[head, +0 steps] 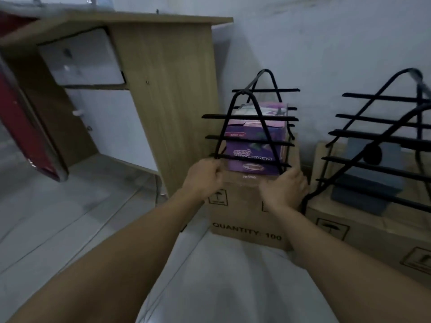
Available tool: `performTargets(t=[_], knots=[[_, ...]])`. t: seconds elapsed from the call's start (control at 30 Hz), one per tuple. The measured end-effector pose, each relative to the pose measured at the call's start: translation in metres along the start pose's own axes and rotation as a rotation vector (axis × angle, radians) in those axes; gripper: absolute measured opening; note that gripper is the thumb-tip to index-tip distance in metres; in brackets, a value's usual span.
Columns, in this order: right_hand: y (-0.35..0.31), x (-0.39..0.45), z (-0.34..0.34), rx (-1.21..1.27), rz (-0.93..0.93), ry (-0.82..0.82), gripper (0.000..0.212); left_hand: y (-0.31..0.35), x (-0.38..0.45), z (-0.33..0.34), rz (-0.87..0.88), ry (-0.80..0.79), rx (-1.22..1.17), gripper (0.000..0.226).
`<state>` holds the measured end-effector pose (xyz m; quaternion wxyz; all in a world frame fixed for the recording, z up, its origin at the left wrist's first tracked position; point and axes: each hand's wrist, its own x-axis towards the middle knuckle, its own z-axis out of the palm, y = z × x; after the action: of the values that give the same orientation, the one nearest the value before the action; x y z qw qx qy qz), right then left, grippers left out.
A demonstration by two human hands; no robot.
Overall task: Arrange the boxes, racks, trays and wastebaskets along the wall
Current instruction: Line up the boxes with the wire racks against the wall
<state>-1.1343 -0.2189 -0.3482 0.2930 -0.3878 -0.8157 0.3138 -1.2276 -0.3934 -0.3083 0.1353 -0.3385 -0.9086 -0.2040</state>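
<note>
A black wire rack (250,117) shaped like an A-frame stands on a cardboard box (242,220) printed "QUANTITY: 100", close to the wall. Purple boxes (255,145) sit inside the rack. My left hand (203,178) grips the rack's lower left corner. My right hand (283,188) holds the rack's lower right foot at the box's top edge, fingers curled over it. A second black wire rack (382,136) stands on another cardboard box (363,231) to the right, with a grey flat item (368,183) under it.
A wooden desk (168,94) with a white drawer (81,59) stands left of the boxes against the pale wall (326,43). A red panel (25,127) leans at the far left. Pale tiled floor (70,217) spreads in front.
</note>
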Motion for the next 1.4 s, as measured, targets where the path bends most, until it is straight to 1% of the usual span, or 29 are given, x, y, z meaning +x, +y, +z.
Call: performTargets(t=[0.03,0.1,0.17,0.23,0.33,0.43,0.53,0.67,0.73,0.8,0.93,1.0,1.03,1.1,1.13,1.17,1.23,1.27,1.4], knots=[[0.005,0.003,0.004,-0.107,0.026,-0.069,0.091,-0.009,-0.003,0.012,0.023,-0.053,-0.004,0.014],[0.011,0.006,0.011,-0.276,0.002,-0.162,0.097,-0.025,-0.006,0.03,0.101,-0.111,-0.046,0.022],[0.013,0.008,0.015,-0.309,-0.038,-0.146,0.092,-0.034,-0.005,0.042,0.133,-0.135,-0.023,0.034],[0.011,0.011,0.019,-0.265,-0.061,-0.109,0.082,-0.041,0.0,0.049,0.125,-0.105,0.006,0.041],[0.005,0.01,0.033,-0.22,-0.171,-0.087,0.066,-0.057,0.008,0.058,0.097,0.026,-0.036,0.037],[-0.001,0.01,0.047,-0.206,-0.272,-0.096,0.043,-0.082,0.016,0.064,0.035,0.086,-0.089,0.032],[-0.005,0.013,0.058,-0.213,-0.3,-0.081,0.028,-0.101,0.027,0.068,-0.077,0.118,-0.251,0.029],[-0.016,0.02,0.073,-0.16,-0.24,-0.046,0.023,-0.112,0.057,0.071,-0.195,0.135,-0.397,0.024],[-0.02,0.029,0.083,-0.147,-0.199,-0.027,0.021,-0.117,0.075,0.074,-0.262,0.129,-0.431,0.02],[-0.022,0.036,0.089,-0.134,-0.177,-0.013,0.02,-0.119,0.086,0.078,-0.291,0.124,-0.444,0.02],[-0.021,0.038,0.098,-0.179,-0.19,-0.03,0.03,-0.113,0.088,0.087,-0.273,0.114,-0.416,0.035],[-0.019,0.037,0.1,-0.127,-0.193,-0.061,0.038,-0.109,0.087,0.088,-0.295,0.146,-0.383,0.048],[-0.02,0.037,0.099,-0.095,-0.19,-0.065,0.04,-0.109,0.088,0.089,-0.304,0.187,-0.353,0.06],[-0.022,0.039,0.097,-0.077,-0.174,-0.05,0.043,-0.111,0.091,0.089,-0.29,0.244,-0.312,0.094],[-0.023,0.041,0.097,-0.082,-0.164,-0.044,0.044,-0.114,0.094,0.09,-0.269,0.218,-0.322,0.107],[-0.023,0.044,0.096,-0.085,-0.154,-0.044,0.045,-0.118,0.097,0.091,-0.249,0.166,-0.353,0.116],[-0.021,0.049,0.099,-0.083,-0.131,-0.055,0.045,-0.127,0.103,0.092,-0.218,0.061,-0.427,0.124],[-0.021,0.053,0.102,-0.077,-0.115,-0.062,0.045,-0.132,0.106,0.092,-0.206,0.036,-0.455,0.124],[-0.018,0.061,0.108,-0.019,-0.065,-0.071,0.044,-0.136,0.107,0.092,-0.17,0.025,-0.512,0.125]])
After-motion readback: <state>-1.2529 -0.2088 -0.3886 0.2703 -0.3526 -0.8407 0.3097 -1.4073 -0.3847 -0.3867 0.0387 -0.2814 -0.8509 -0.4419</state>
